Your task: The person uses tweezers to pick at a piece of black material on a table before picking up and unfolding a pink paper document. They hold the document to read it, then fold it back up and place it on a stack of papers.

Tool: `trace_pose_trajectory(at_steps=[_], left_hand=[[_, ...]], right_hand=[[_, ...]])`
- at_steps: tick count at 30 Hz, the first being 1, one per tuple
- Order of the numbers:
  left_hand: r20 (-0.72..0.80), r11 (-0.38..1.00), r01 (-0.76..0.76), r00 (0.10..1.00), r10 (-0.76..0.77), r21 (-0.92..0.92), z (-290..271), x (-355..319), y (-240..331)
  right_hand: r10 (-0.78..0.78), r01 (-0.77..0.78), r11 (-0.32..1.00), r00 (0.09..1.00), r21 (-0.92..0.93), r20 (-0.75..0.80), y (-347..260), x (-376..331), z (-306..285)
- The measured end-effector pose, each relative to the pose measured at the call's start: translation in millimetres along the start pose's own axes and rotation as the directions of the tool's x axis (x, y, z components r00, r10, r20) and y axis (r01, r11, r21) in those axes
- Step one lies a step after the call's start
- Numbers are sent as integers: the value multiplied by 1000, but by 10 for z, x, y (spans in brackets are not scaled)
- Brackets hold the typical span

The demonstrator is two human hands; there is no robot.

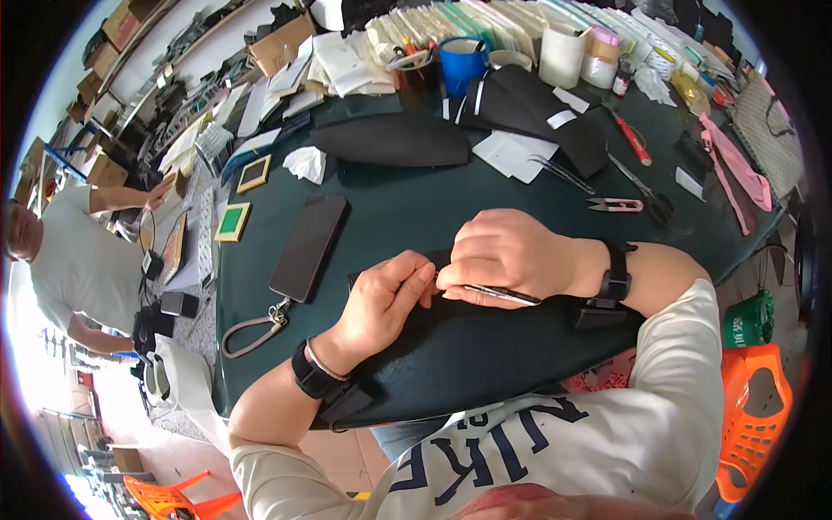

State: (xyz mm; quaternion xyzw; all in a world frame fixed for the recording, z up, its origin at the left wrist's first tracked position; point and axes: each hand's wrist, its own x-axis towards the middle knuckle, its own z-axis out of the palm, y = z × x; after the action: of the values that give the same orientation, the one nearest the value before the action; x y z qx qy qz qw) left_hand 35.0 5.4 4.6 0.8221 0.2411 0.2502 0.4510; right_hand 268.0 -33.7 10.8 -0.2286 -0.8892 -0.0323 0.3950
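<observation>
Close together above the near part of the dark green table [416, 195], both hands work at one spot. My left hand [387, 296] is closed, thumb against the bent forefinger; whatever it pinches is too small to make out. My right hand [511, 256] is closed around a slim dark tool [503, 295] with a thin pointed end; its other end is hidden by the fingers. A black piece of material [440, 258] lies partly under the hands. Left of them rests a dark phone [309, 247] with a grey wrist strap [256, 334].
Beyond the hands lie a black curved piece [390, 140], white paper [516, 156], tweezers [563, 173], pink-handled thread snips [616, 205], scissors [646, 191] and a red-handled tool [633, 141]. A blue cup [462, 68] stands farther back. At left, another person [82, 251] works.
</observation>
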Motion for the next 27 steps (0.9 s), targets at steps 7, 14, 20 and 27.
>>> trace_pose_trajectory(at_steps=[7,14,20,27], left_hand=[[-252,991,67,963,-95,-116,-257,-36,-358],[-228,997,4,973,14,76,-201,-9,-276],[-91,980,71,994,-55,187,-206,-31,-201],[47,983,124,990,-132,131,-185,-27,-209]], right_hand=[[221,-215,975,969,-65,107,25,-30,-270],[363,-311,926,889,-212,280,418,-204,-265],[627,-516,740,762,-430,164,919,-417,-1171],[846,-627,327,528,-707,-77,1718,-1102,-2704]])
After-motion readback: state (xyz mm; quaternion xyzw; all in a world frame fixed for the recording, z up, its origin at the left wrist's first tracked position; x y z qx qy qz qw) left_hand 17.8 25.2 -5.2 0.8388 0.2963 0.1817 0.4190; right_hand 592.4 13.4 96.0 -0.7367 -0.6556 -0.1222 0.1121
